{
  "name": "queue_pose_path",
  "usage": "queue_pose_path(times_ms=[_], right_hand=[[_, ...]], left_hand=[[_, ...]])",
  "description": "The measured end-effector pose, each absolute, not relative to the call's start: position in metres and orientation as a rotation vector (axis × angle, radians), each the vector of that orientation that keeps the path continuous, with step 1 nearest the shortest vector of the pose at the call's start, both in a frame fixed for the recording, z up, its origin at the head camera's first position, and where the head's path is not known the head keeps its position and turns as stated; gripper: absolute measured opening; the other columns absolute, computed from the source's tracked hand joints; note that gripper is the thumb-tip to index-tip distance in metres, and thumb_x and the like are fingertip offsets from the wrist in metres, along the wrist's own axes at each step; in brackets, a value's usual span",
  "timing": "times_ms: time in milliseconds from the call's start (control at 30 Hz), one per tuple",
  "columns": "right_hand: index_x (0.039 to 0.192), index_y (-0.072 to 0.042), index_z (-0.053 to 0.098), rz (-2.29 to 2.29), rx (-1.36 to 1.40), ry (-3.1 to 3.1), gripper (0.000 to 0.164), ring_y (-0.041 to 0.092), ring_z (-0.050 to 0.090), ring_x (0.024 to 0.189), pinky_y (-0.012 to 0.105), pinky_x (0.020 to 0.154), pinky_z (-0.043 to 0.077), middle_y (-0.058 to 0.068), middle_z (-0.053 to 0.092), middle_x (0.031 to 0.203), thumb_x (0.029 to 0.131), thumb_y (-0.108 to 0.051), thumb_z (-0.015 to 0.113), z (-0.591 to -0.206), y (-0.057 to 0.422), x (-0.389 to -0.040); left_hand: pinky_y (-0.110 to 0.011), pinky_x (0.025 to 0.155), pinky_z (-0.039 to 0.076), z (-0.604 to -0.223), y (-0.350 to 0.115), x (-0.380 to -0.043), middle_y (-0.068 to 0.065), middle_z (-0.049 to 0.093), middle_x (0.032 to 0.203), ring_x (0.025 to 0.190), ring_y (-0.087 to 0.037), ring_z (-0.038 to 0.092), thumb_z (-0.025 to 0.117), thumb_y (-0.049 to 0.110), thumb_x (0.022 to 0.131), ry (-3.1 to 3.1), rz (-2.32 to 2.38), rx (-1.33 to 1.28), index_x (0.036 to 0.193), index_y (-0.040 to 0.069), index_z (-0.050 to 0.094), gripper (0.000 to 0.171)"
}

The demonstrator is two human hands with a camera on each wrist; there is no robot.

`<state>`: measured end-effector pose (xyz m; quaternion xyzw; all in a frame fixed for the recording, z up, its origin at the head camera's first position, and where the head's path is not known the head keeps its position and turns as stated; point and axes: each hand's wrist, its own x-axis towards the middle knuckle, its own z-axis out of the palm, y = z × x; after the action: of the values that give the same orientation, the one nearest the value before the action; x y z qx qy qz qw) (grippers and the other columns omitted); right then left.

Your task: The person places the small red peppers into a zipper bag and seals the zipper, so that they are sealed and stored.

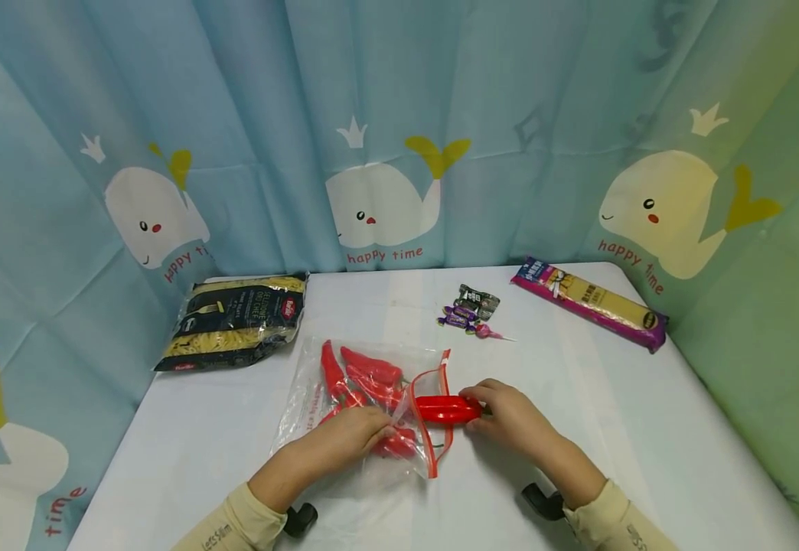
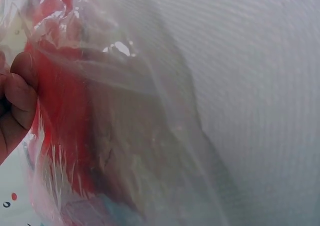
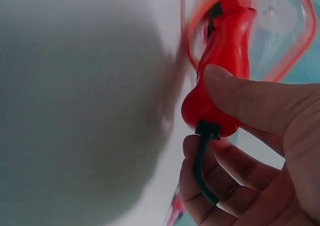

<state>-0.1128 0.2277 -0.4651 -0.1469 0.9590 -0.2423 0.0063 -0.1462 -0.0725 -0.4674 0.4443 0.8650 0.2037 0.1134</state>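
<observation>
A clear zip bag with a red-edged mouth lies on the table, several red chili peppers inside it. My left hand pinches the bag's film near its opening; in the left wrist view, thumb and finger hold the plastic beside a red pepper. My right hand grips a shiny red chili pepper near its stem end, thumb on top. Its green stem points back over the curled fingers. The pepper's far end reaches into the bag's open mouth.
At the back left lies a dark pasta bag. Small purple wrapped candies, a black packet and a pink lollipop sit at the back middle. A purple noodle pack rests back right. Curtains border the white table.
</observation>
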Motion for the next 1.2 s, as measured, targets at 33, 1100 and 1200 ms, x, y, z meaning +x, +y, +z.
queue_pose_path(times_ms=[33,1100,1200], right_hand=[[0.117,-0.007,0.072,-0.767,-0.467,2.994,0.041,0.020,0.062,0.092,0.041,0.081,0.055,0.005,0.065,0.106,0.078,-0.010,0.086,-0.466,0.224,-0.112],[0.106,0.008,0.071,-1.591,0.196,2.152,0.028,0.016,0.070,0.073,0.029,0.069,0.058,0.011,0.074,0.088,0.094,-0.016,0.073,-0.479,0.258,-0.068],[0.104,0.008,0.072,-1.586,0.195,2.210,0.025,0.017,0.070,0.071,0.028,0.068,0.058,0.011,0.074,0.085,0.094,-0.014,0.072,-0.479,0.251,-0.071]], left_hand=[[-0.029,0.092,0.052,-0.468,-0.072,-0.146,0.005,0.067,0.103,0.098,-0.008,0.063,0.057,0.025,0.104,2.540,0.597,1.317,0.110,0.013,0.071,0.019],[-0.031,0.090,0.052,-0.466,-0.072,-0.148,0.003,0.066,0.099,0.096,-0.012,0.064,0.058,0.025,0.103,2.564,0.572,1.327,0.106,0.012,0.070,0.018],[-0.031,0.091,0.052,-0.467,-0.071,-0.147,0.002,0.067,0.101,0.098,-0.012,0.064,0.057,0.026,0.104,2.555,0.570,1.340,0.109,0.012,0.070,0.020]])
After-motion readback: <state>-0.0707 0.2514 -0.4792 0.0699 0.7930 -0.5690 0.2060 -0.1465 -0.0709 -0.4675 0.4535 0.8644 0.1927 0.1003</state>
